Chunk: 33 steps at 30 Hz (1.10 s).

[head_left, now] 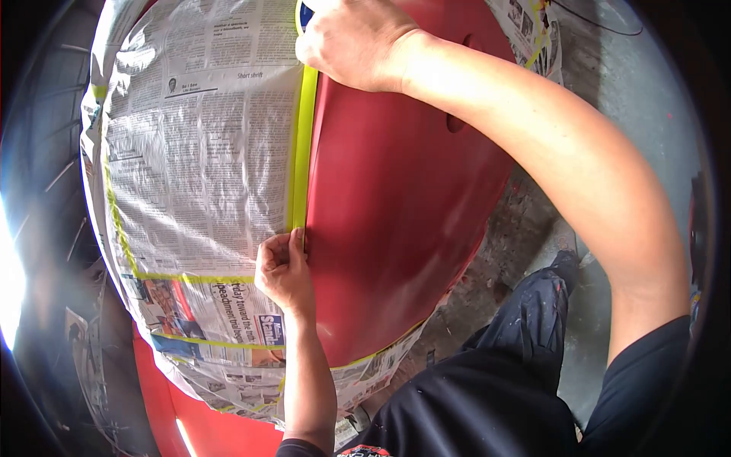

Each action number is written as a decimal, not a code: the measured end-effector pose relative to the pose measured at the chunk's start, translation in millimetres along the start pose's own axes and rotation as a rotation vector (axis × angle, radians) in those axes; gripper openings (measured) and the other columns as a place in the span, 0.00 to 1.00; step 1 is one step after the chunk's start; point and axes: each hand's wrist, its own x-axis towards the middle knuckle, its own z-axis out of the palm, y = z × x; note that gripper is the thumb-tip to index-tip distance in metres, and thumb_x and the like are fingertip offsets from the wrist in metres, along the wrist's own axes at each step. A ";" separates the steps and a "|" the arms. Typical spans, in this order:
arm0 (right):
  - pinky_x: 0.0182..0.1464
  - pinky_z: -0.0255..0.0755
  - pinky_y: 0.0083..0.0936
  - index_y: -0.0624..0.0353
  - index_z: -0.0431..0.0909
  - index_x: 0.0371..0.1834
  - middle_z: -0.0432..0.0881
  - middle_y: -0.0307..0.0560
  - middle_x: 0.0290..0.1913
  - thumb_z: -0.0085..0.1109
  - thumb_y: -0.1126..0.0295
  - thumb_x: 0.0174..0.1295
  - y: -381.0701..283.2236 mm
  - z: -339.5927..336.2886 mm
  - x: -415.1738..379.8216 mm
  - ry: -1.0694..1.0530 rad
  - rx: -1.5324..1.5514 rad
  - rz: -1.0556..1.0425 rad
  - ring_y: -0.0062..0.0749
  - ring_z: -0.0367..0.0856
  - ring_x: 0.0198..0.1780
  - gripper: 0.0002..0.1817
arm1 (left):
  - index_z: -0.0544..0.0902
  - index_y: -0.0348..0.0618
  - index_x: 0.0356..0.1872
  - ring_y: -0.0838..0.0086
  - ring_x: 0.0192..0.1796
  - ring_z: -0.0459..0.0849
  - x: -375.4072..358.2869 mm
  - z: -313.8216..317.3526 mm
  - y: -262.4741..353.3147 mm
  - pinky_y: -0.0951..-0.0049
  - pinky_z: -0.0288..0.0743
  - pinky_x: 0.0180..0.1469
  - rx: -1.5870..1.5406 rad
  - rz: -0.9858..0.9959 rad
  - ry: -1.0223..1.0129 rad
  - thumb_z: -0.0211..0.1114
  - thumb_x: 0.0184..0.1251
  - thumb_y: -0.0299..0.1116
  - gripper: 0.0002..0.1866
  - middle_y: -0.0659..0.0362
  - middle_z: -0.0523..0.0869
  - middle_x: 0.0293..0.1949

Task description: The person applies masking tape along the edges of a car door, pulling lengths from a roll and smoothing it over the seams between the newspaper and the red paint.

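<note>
The yellow tape [304,145] runs nearly upright in your view, along the seam where the newspaper [202,152] meets the glossy red panel [388,190]. It is a bright, narrow band, looking straight and taut between your two hands. Your left hand [285,270] is at its lower end, fingers curled and thumb tip brought together with them on the tape, the forearm rising from the bottom edge. Your right hand [354,44] is at the top, closed around a tape roll [304,15] that shows only as a sliver with a blue inside; that arm bends at the elbow and arches over the panel. More yellow strips [205,279] cross the paper lower down, and your dark trousers [525,312] show at the lower right, above the grey floor.
</note>
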 end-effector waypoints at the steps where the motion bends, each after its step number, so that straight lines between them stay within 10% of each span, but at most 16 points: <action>1: 0.57 0.67 0.50 0.47 0.91 0.30 0.90 0.43 0.33 0.58 0.64 0.61 2.2 -2.9 0.2 0.012 0.006 -0.001 0.43 0.85 0.46 0.11 | 0.85 0.40 0.35 0.87 0.27 0.81 1.4 2.1 0.5 0.84 0.77 0.30 -0.018 -0.002 0.006 0.75 0.69 0.29 0.07 0.64 0.87 0.27; 24: 0.56 0.68 0.46 0.50 0.91 0.29 0.88 0.39 0.28 0.60 0.64 0.60 -0.9 3.6 -0.2 0.007 0.022 -0.029 0.39 0.85 0.42 0.10 | 0.86 0.41 0.35 0.87 0.28 0.83 27.9 38.5 29.0 0.83 0.78 0.33 -0.034 0.114 0.002 0.76 0.68 0.30 0.07 0.64 0.89 0.27; 27: 0.62 0.66 0.37 0.39 0.89 0.36 0.91 0.25 0.35 0.66 0.59 0.63 2.1 -0.1 -0.8 -0.036 -0.068 -0.108 0.23 0.88 0.43 0.04 | 0.86 0.41 0.35 0.86 0.30 0.84 34.0 47.4 47.8 0.82 0.78 0.36 0.020 0.098 -0.009 0.76 0.68 0.30 0.07 0.63 0.90 0.28; 33: 0.53 0.71 0.31 0.46 0.87 0.23 0.86 0.34 0.26 0.62 0.65 0.56 19.5 -14.3 -0.9 0.013 0.110 -0.162 0.27 0.85 0.36 0.07 | 0.85 0.39 0.36 0.86 0.32 0.84 40.6 52.3 65.0 0.81 0.78 0.38 0.023 0.066 -0.024 0.76 0.68 0.30 0.08 0.63 0.89 0.29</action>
